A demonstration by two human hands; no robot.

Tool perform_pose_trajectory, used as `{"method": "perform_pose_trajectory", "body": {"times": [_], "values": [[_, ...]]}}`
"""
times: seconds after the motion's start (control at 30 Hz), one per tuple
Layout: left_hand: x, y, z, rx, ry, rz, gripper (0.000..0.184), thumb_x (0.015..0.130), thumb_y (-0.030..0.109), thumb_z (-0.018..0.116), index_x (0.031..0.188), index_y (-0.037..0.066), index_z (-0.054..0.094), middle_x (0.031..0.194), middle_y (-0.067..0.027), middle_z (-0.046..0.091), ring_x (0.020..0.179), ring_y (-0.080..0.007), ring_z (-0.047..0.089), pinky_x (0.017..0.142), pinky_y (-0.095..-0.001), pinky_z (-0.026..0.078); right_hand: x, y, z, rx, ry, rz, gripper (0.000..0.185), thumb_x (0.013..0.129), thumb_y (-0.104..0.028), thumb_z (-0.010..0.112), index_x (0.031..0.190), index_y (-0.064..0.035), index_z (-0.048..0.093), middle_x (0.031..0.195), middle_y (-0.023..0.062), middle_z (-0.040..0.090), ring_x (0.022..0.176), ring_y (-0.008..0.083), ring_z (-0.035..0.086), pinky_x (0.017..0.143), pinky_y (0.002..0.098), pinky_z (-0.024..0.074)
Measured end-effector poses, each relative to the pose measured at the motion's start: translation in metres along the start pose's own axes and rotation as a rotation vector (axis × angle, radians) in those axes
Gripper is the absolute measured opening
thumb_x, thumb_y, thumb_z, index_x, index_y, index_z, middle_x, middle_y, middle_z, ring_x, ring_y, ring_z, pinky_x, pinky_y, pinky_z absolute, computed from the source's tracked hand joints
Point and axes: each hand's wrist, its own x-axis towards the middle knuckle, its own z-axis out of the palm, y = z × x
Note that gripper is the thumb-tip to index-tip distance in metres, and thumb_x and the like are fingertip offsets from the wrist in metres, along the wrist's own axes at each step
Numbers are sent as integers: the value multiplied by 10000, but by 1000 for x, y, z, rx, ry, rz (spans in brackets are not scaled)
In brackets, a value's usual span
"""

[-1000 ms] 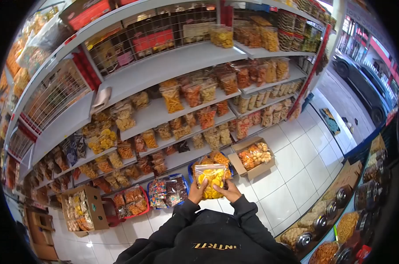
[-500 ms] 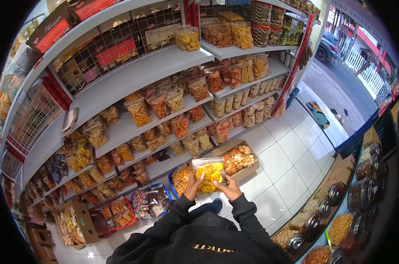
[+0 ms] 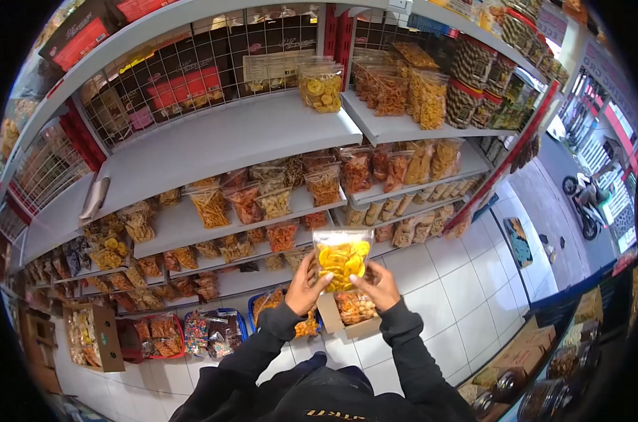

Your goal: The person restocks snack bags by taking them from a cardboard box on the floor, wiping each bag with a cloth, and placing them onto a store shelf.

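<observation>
A clear zip bag of yellow chips point(image 3: 342, 261) is held upright out in front of me, over the floor baskets. My left hand point(image 3: 306, 287) grips its left edge, thumb across the front. On the opposite edge my right hand point(image 3: 376, 285) is closed the same way, thumb near the lower corner. A similar bag of yellow chips point(image 3: 321, 86) stands on the right end of the upper shelf point(image 3: 220, 130), above and behind the held bag.
Lower shelves carry several snack bags point(image 3: 245, 202). Along the floor are a cardboard box point(image 3: 364, 328), a blue basket point(image 3: 245, 327), a red basket point(image 3: 181, 344) and another box point(image 3: 111, 337). Lidded jars point(image 3: 509, 383) line the right side. A motorbike point(image 3: 585, 204) is outside.
Both hands have raised the bag of chips and moved it forward toward the shelves. My view has shifted closer to the upper shelf. Outside, a motorbike appears where a car was.
</observation>
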Motion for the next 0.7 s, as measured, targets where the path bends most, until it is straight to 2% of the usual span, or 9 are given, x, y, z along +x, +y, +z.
{"method": "perform_pose_trajectory", "body": {"times": [0.1, 0.3, 0.33, 0.37, 0.5, 0.53, 0.57, 0.63, 0.7], "values": [[48, 46, 8, 145, -25, 156, 718, 906, 248, 602, 1453, 50, 181, 1442, -198, 278, 1305, -312, 357, 1051, -431, 341, 43, -47, -13, -66, -6, -144, 594, 808, -240, 735, 1242, 78, 482, 1126, 131, 602, 1017, 172, 581, 864, 304, 481], [158, 117, 12, 520, 55, 512, 669, 919, 179, 565, 1434, -22, 188, 1359, -241, 382, 1275, -301, 400, 1037, -393, 374, 150, -136, -44, -195, -31, -488, 622, 771, -271, 753, 1209, 96, 507, 1141, 171, 599, 1057, 217, 568, 941, 338, 429], [173, 127, 15, 395, 49, 480, 666, 916, 175, 567, 1429, -31, 194, 1347, -249, 392, 1262, -303, 414, 1030, -385, 383, 176, -140, -51, -191, -33, -558, 622, 769, -257, 752, 1210, 104, 502, 1134, 183, 599, 1059, 219, 570, 947, 340, 430], [188, 139, 20, 270, 40, 457, 663, 914, 170, 569, 1424, -40, 200, 1335, -258, 403, 1249, -304, 429, 1023, -376, 392, 194, -147, -56, -154, -55, -566, 631, 767, -261, 754, 1209, 110, 499, 1137, 191, 597, 1068, 225, 566, 956, 346, 425], [253, 156, 8, 517, 126, 622, 693, 896, 203, 612, 1416, -31, 217, 1300, -254, 430, 1184, -281, 488, 970, -363, 442, 250, -182, -68, -51, -181, -596, 653, 762, -281, 757, 1212, 114, 497, 1152, 214, 590, 1090, 249, 554, 979, 361, 411], [262, 162, 11, 506, 131, 601, 699, 895, 208, 615, 1415, -32, 214, 1289, -249, 438, 1172, -276, 494, 965, -356, 444, 274, -181, -73, -195, -145, -695, 583, 803, -148, 728, 1258, 89, 453, 1129, 139, 601, 1022, 193, 592, 881, 315, 488], [271, 164, 12, 492, 141, 582, 704, 894, 213, 618, 1413, -33, 211, 1278, -244, 445, 1160, -271, 501, 960, -349, 445, 291, -180, -78, -189, -143, -710, 627, 766, -286, 754, 1205, 94, 514, 1128, 199, 609, 1061, 241, 571, 958, 358, 423], [293, 159, 8, 457, 193, 562, 706, 897, 207, 615, 1415, -30, 198, 1261, -237, 458, 1145, -262, 509, 952, -341, 449, 316, -181, -78, -158, -141, -736, 640, 747, -317, 770, 1203, 64, 530, 1125, 196, 612, 1076, 234, 561, 962, 360, 416], [311, 155, 1, 447, 229, 534, 714, 899, 204, 613, 1419, -27, 182, 1251, -233, 468, 1136, -257, 516, 944, -334, 452, 341, -182, -79, -263, -143, -677, 713, 726, -426, 764, 1213, 38, 529, 1161, 213, 593, 1121, 265, 545, 977, 379, 405]]}}
